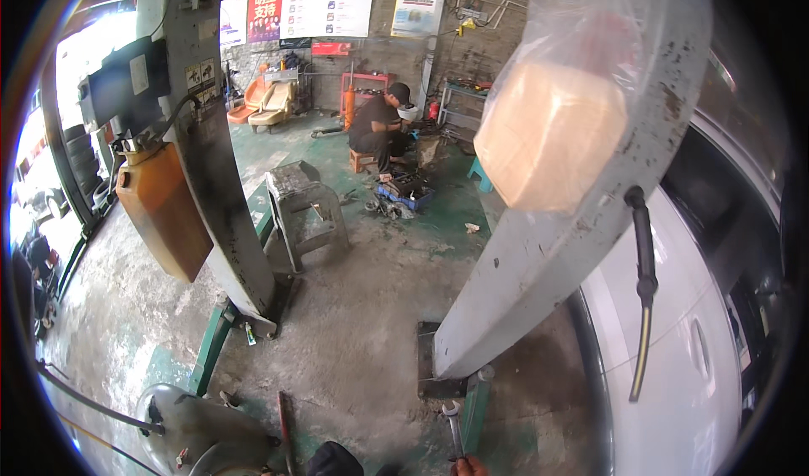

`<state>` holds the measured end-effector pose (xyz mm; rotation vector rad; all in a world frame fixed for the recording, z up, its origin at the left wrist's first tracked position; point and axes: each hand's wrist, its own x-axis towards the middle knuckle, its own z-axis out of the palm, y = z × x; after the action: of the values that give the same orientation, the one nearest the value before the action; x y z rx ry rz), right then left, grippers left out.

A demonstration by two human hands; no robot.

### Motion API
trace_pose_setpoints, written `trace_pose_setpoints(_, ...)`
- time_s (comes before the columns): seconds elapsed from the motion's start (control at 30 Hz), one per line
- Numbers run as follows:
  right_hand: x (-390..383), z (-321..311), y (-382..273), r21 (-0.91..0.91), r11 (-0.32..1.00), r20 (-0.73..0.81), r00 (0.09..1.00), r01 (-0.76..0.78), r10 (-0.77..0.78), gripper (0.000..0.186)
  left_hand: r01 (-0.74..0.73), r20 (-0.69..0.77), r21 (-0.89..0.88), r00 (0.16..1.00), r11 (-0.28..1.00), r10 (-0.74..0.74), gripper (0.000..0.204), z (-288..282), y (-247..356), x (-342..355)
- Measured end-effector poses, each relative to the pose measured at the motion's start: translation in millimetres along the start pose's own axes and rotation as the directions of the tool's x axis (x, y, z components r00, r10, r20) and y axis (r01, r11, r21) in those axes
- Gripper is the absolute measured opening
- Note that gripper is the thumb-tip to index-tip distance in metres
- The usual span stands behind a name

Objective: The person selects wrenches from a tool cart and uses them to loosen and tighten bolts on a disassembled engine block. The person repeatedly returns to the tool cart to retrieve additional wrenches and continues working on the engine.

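Wrench: a metal wrench (pixel 456 434), silvery grey, with a bright, slim shaft and a forked, open-ended head; its lower end is hidden in the grip.
Wrench's place: at the lower edge of the view, between 5 and 6 o'clock from the centre, held above the concrete floor (pixel 371 307).
Wrench's direction: the forked end points to 12 o'clock, tipped very slightly toward 11; the long axis runs nearly from 12 to 6 o'clock.
Right hand: the right hand (pixel 468 467) grasps the wrench's lower part, fingers curled around it; only the knuckle area shows.
Left hand: outside the view, so I cannot tell its state.
Green lift arm: the green bar (pixel 475 413) lies just beside the wrench, at its 3 o'clock.
Grey post: the leaning lift post (pixel 497 295) has its foot near the wrench's head, around 11 to 12 o'clock.
White car: the car body (pixel 666 341) stands at the wrench's 2 o'clock.
Grey tank: the rounded tank (pixel 190 430) sits well apart, at 9 o'clock.
Co-worker: a seated person (pixel 375 126) bends forward in the background, between 11 and 12 o'clock.
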<state>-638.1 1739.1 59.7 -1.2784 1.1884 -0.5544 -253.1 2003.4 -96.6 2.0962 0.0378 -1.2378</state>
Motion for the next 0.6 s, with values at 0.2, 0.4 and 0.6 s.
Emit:
trace_pose_setpoints(0.2,84.8,18.4,-22.4,-0.033,0.999,0.034,0.999,-0.022,0.023,0.033,0.122,0.006,-0.075,0.993,0.990,-0.121,0.027,7.1,27.6,50.2)
trace_pose_setpoints(0.4,209.6,90.1,-86.6,-0.023,0.996,0.005,0.996,-0.091,0.091,0.027,0.278,0.025,-0.097,0.961,0.956,-0.277,0.026,-12.2,82.5,131.1)
trace_pose_setpoints(0.6,322.7,158.3,-176.9,0.015,0.997,-0.044,0.996,-0.075,0.075,0.022,0.228,0.033,-0.168,0.974,0.959,-0.225,0.025,-64.6,176.6,230.1)
